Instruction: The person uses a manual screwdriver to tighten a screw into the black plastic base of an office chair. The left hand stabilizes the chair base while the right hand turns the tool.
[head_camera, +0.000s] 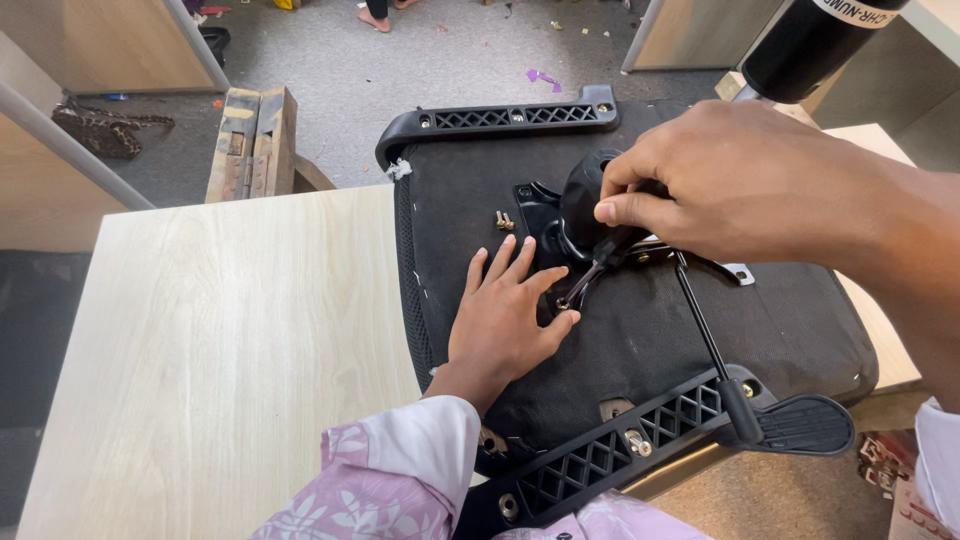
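An upturned black chair seat (650, 340) lies on a pale wooden table (230, 340). My left hand (505, 320) rests flat on the seat's fabric underside with fingers spread, thumb and forefinger beside the tip of a screwdriver (600, 262). My right hand (740, 180) grips the screwdriver's black handle from above, over the black metal mechanism plate (540, 215). The tip touches the plate's edge near my left thumb. Two loose screws (504, 221) lie on the seat just left of the plate.
Black lattice armrest brackets run along the seat's far edge (500, 118) and near edge (620, 455). A thin lever ends in a black paddle (800, 425). A black gas cylinder (810, 45) stands at top right. A wooden block (255, 140) and another person's feet (378, 15) are on the floor.
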